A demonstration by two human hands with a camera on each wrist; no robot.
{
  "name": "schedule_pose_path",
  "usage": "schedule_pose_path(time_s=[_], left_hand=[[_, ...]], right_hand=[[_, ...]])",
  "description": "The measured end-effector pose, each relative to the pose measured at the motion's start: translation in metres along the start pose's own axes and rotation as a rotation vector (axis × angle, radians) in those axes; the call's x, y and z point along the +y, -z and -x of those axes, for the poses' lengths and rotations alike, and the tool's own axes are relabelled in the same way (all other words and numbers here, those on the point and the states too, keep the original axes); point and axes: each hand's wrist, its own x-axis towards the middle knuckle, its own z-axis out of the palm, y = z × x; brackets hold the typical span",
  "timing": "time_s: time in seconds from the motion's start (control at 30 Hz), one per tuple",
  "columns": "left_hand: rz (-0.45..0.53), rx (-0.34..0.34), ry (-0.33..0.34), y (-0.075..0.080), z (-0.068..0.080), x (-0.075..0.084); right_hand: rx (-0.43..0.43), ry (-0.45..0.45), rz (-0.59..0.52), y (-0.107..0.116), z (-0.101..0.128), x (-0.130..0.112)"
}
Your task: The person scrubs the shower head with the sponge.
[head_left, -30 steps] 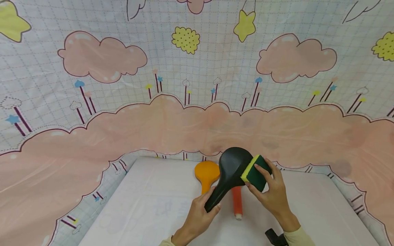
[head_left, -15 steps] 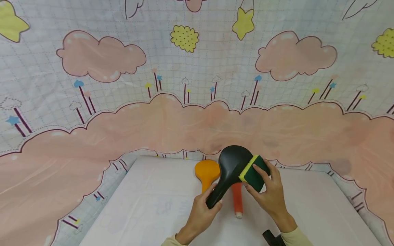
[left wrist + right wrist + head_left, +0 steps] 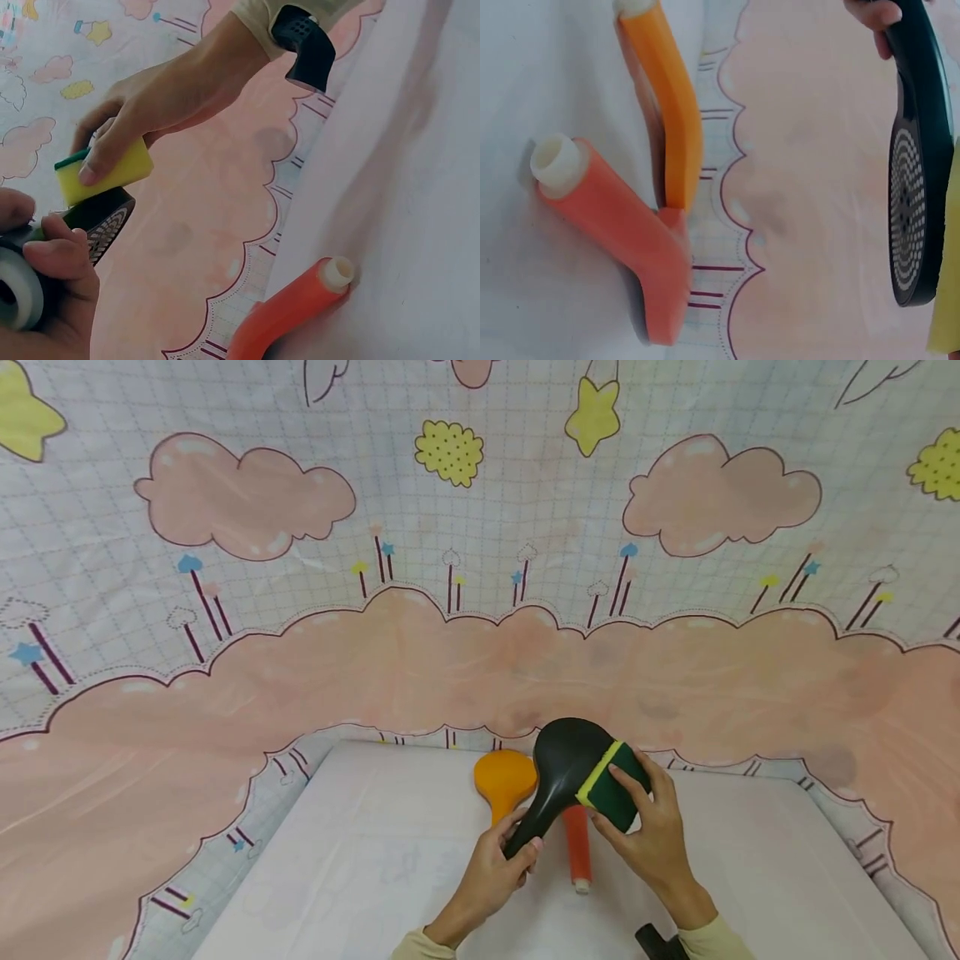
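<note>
Left hand (image 3: 491, 872) grips the black shower head (image 3: 564, 777) by its handle; right hand (image 3: 651, 843) presses a sponge (image 3: 611, 787) against it, above the white table (image 3: 360, 877).

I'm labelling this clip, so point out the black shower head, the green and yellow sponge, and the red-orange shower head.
black shower head (image 3: 564, 760): head view, rounded back.
green and yellow sponge (image 3: 617, 792): head view, green side.
red-orange shower head (image 3: 577, 852): head view, handle.
</note>
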Motion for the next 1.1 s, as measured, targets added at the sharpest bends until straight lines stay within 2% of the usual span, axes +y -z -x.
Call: schedule_pose_path(time_s=[0.1,0.2,0.43,0.63,0.8,1.1], left_hand=[[0.044,-0.056,-0.032,0.001,-0.002,-0.001],[0.114,-0.124,-0.032,0.003,-0.004,0.000],[0.319,-0.269,0.113,0.015,-0.003,0.000],[0.403,-0.333,0.201,0.022,-0.003,-0.003],[0.392,-0.319,0.228,0.022,-0.002,-0.004],[0.349,-0.237,0.238,0.019,-0.002,-0.005]], right_hand=[[-0.007,0.011,0.002,-0.001,-0.001,-0.002],[-0.012,0.019,0.010,-0.001,-0.004,-0.003],[-0.025,0.025,0.036,0.001,-0.005,-0.003],[-0.034,0.034,0.038,0.001,-0.004,-0.005],[-0.047,0.030,0.051,0.001,-0.003,-0.005],[-0.056,0.032,0.057,0.002,-0.004,-0.005]])
